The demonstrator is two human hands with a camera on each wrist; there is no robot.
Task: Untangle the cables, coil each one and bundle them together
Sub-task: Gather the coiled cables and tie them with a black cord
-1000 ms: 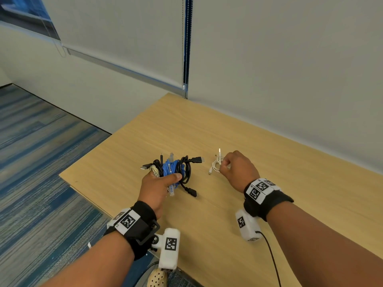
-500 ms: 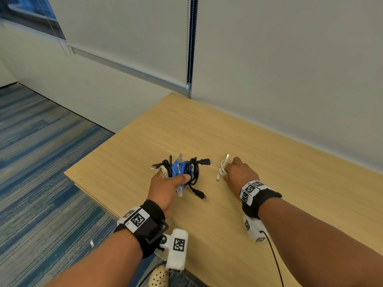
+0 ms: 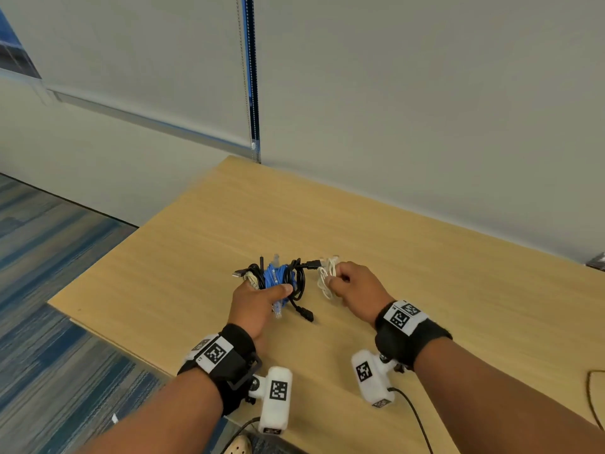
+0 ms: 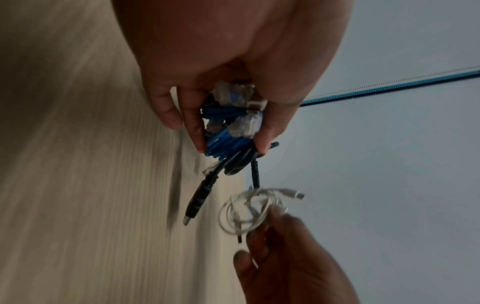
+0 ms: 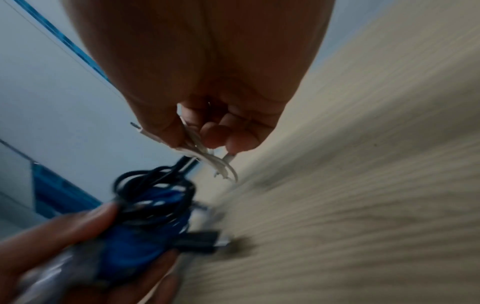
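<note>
My left hand (image 3: 258, 299) grips a bundle of coiled cables (image 3: 278, 278) over the wooden table (image 3: 196, 257): blue network cable (image 4: 226, 142) with clear plugs, black cables (image 4: 233, 162) and a beige one. A black plug (image 3: 306, 314) hangs from the bundle toward me. My right hand (image 3: 353, 286) pinches a small coil of white cable (image 3: 327, 276) between thumb and fingers, held just right of the bundle and close to its black plug end (image 3: 314, 263). In the right wrist view the white coil (image 5: 207, 156) hangs from the fingertips above the bundle (image 5: 145, 218).
The table's left edge (image 3: 108, 257) drops to blue striped carpet (image 3: 49, 322). A pale wall (image 3: 425, 126) runs along the table's far side. A dark cable (image 3: 589, 398) lies at the table's right edge. Bare wood surrounds the hands.
My right hand has lifted the white coil off the table and carried it left, up against the bundle. The left hand keeps its grip on the bundle.
</note>
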